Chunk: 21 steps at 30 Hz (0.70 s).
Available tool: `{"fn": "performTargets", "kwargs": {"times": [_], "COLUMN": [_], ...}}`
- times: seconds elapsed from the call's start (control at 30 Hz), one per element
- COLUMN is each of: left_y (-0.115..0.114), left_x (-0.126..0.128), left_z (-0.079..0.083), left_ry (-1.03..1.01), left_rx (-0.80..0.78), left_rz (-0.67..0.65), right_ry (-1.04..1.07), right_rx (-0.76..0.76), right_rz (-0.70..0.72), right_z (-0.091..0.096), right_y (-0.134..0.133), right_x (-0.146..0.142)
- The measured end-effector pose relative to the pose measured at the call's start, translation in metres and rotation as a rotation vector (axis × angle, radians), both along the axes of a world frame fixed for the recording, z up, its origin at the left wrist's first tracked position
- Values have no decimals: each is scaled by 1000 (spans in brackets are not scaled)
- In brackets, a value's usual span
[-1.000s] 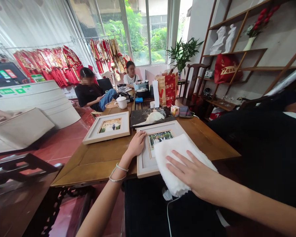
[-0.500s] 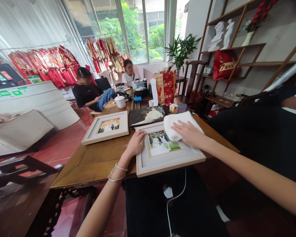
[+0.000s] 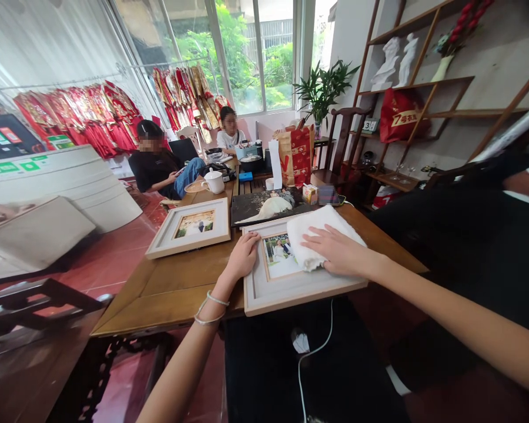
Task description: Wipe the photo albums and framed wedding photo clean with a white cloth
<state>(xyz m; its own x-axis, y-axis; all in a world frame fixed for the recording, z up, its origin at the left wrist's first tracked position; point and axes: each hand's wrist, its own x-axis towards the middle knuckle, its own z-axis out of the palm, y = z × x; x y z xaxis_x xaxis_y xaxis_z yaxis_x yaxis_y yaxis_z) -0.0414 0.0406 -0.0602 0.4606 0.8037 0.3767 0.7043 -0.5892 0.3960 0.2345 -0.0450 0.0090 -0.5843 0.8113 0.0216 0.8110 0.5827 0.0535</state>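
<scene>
A light wooden picture frame (image 3: 308,298) with a wide white mat lies at the near edge of the table. Its wedding photo (image 3: 278,249) shows on the left, while a folded white cloth (image 3: 308,226) covers the right part. My left hand (image 3: 243,254) grips the frame's left side, fingers curled over the edge. On top of the cloth, my right hand (image 3: 335,249) lies flat with its fingers apart, pressing it against the frame. Left of this stands a second framed photo (image 3: 196,226), lying flat. Behind is a dark photo panel (image 3: 268,207) picturing a white dress.
Farther along the wooden table (image 3: 158,294) are a white lidded cup (image 3: 214,181), a paper bag (image 3: 297,155) and a small box (image 3: 310,194). Two people sit beyond it. A white cable (image 3: 300,376) hangs below the near edge. Shelves (image 3: 449,111) stand at right.
My right hand and the cloth have slid slightly left and toward me, covering more of the photo's right side. My left hand stays on the frame's edge.
</scene>
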Motion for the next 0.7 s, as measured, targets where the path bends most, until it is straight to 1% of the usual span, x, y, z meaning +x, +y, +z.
{"fn": "performTargets", "kwargs": {"times": [0.1, 0.2, 0.27, 0.33, 0.4, 0.47, 0.57, 0.7], "left_y": [-1, -1, -1, -2, -2, -2, -1, -1], "left_x": [0, 1, 1, 1, 1, 1, 0, -1], "left_z": [1, 2, 2, 2, 2, 2, 2, 1], "left_ry": [-10, -16, -19, -21, -20, -18, -17, -13], "left_rx": [-2, -3, -1, 2, 6, 10, 15, 13], "left_rz": [4, 6, 6, 7, 5, 1, -5, -5], "right_ry": [49, 110, 140, 149, 133, 100, 50, 53], "right_rx": [-85, -149, -157, -123, -64, -11, 35, 88], "right_rz": [38, 28, 22, -1, -37, -63, -103, -216], "right_z": [10, 21, 23, 19, 11, 3, -4, -3], "right_y": [-40, -73, -85, -88, -81, -65, -30, 17], "right_x": [4, 6, 5, 0, -7, -12, -18, -22]}}
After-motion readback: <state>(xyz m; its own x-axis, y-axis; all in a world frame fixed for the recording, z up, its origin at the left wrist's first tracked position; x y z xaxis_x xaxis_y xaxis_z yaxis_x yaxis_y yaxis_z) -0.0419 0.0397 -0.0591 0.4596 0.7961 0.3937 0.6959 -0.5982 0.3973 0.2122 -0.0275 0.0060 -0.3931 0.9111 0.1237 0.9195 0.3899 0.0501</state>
